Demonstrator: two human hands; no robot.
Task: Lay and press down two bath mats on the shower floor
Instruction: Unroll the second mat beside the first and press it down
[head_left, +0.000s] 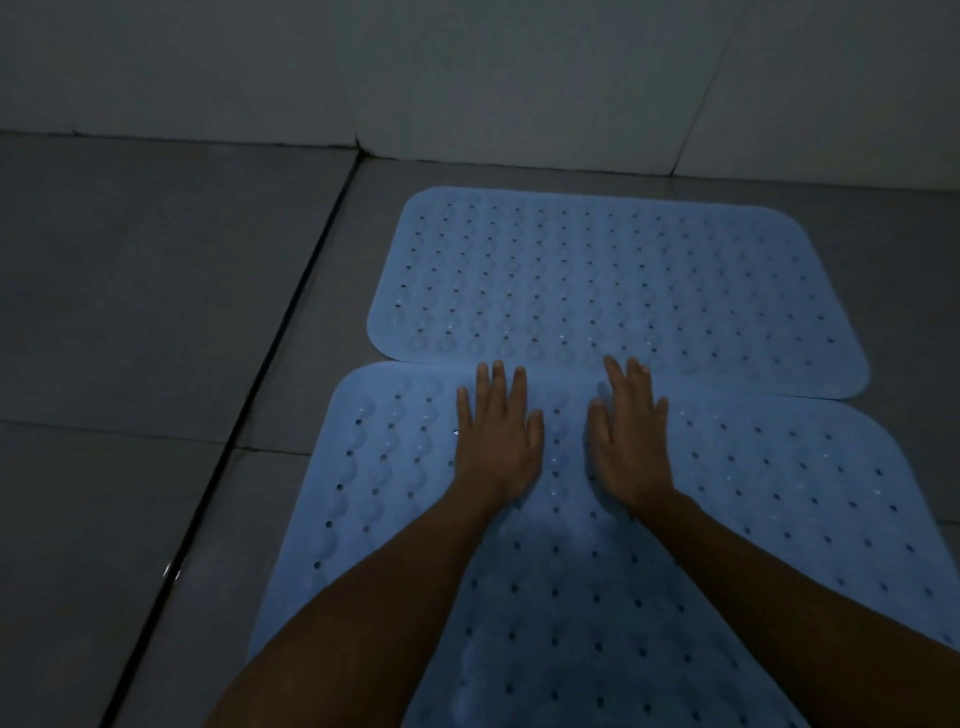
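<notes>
Two light blue rubber bath mats with rows of small holes lie flat on the grey tiled shower floor. The far mat (613, 270) sits close to the back wall. The near mat (779, 493) lies in front of it, their long edges meeting or slightly overlapping. My left hand (496, 441) lies palm down with straight fingers on the near mat, near its far edge. My right hand (631, 441) rests flat beside it, fingertips reaching the seam between the mats.
A dark grout line or drain channel (249, 415) runs diagonally across the floor tiles left of the mats. Pale tiled walls (519, 78) meet in a corner behind the far mat. The light is dim.
</notes>
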